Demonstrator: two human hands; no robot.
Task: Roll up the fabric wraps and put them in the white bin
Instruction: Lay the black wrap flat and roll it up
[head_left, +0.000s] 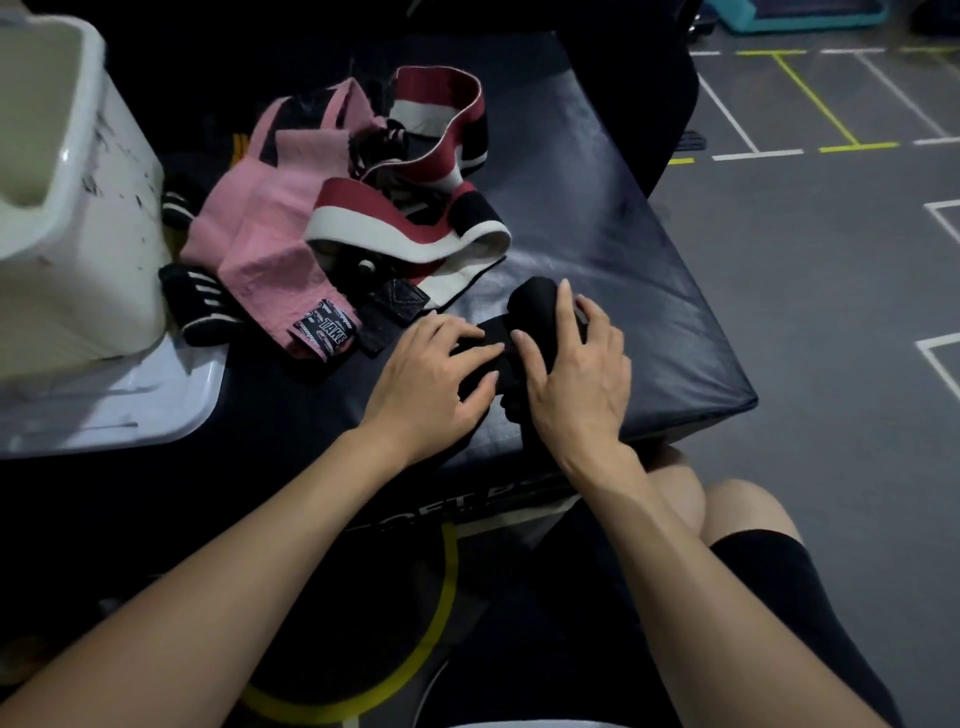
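Note:
A black fabric wrap (535, 306), partly rolled, lies near the front of the dark padded box (613, 218). My right hand (576, 379) curls over the roll, fingers round it. My left hand (431, 384) rests beside it with fingers pressing the wrap's flat tail. A pink wrap (249, 228) with a black label and a red, white and black wrap (415, 228) lie unrolled in a heap behind. The white bin (67, 218) stands at the far left, its inside mostly out of sight.
A white lid or tray (130, 400) lies under the bin. Small black-and-white striped wraps (208, 306) sit next to the bin. Grey floor with white and yellow lines (810, 104) lies to the right. My knees are below the box edge.

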